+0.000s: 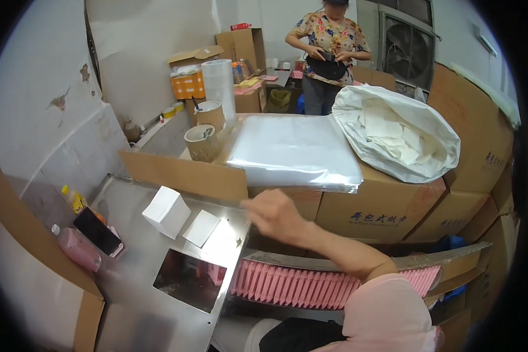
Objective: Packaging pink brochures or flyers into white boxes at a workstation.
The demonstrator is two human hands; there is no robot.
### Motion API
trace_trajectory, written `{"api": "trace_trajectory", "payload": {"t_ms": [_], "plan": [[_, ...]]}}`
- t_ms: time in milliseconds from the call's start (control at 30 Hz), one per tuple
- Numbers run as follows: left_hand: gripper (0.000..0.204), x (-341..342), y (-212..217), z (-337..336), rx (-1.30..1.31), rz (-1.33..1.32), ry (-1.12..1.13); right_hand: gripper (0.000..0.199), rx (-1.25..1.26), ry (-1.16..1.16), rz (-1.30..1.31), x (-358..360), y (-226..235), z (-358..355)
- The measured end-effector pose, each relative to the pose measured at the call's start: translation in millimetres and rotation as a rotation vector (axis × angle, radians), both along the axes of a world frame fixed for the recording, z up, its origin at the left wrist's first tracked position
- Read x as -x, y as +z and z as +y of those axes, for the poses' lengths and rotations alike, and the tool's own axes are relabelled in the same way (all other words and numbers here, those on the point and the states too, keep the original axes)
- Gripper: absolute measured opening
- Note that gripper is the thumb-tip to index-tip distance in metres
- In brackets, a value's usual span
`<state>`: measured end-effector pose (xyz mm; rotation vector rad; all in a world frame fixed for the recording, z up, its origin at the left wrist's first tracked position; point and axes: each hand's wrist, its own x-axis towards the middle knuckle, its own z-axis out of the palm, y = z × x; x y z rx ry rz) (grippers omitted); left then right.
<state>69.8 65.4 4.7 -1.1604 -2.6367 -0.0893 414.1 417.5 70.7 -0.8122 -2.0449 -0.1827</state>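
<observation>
A small white box [166, 211] sits on the steel table beside a dark phone screen [97, 231]. Brown cartons [378, 214] with dark print stack behind; a white bag [402, 132] lies on top.

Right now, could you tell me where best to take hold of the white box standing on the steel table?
Probably grip the white box across its two opposite side faces, coming from above: it stands tilted on the steel table, its top free, with the flat white packet close on its right.

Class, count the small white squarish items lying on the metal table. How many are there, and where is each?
2: a white box standing at the table's middle, and a flat white square packet just right of it. Others may be hidden.
</observation>
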Motion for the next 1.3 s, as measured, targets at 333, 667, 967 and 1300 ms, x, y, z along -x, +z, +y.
{"api": "trace_trajectory", "payload": {"t_ms": [333, 667, 967, 1300], "plan": [[0.076, 0, 12, 8, -0.072, -0.14, 0.011, 0.026, 0.309, -0.274, 0.449, -99, 16, 27], [0.083, -5, 31, 11, -0.098, 0.088, -0.061, 0.027, 0.304, -0.33, 0.453, -114, -10, 27], [0.064, 1, -15, -4, 0.024, 0.239, 0.083, 0.027, 0.23, -0.293, 0.483, -105, -9, 51], [0.063, 6, -14, -3, -0.084, 0.163, 0.063, 0.026, 0.232, -0.312, 0.457, -109, -16, 52]]}}
